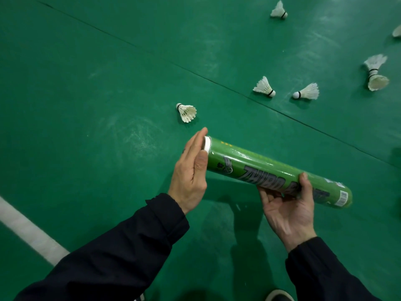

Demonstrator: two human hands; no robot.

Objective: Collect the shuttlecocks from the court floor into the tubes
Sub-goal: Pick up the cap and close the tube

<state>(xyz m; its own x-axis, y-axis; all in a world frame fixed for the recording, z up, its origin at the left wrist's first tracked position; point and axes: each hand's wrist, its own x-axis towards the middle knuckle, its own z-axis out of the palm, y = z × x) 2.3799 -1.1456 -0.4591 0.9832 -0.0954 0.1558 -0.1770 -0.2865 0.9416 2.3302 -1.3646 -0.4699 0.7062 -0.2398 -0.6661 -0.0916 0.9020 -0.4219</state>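
A green shuttlecock tube (pixel 260 168) with a white cap (pixel 206 144) lies level above the court floor. My right hand (pixel 288 205) grips its right half from below, thumb over the top. My left hand (pixel 192 170) presses flat, with straight fingers, against the capped left end. One white shuttlecock (pixel 187 112) lies on the floor just beyond the cap. Two more shuttlecocks (pixel 264 87) (pixel 307 91) lie further right, past a dark seam. A stacked pair (pixel 375 71) sits at the far right, and another (pixel 278 10) lies at the top.
A dark seam (pixel 152 54) in the green mat runs diagonally across the floor. A white court line (pixel 28 230) crosses the lower left. A feathered edge (pixel 397 31) shows at the right border. A shoe tip (pixel 278 296) is at the bottom.
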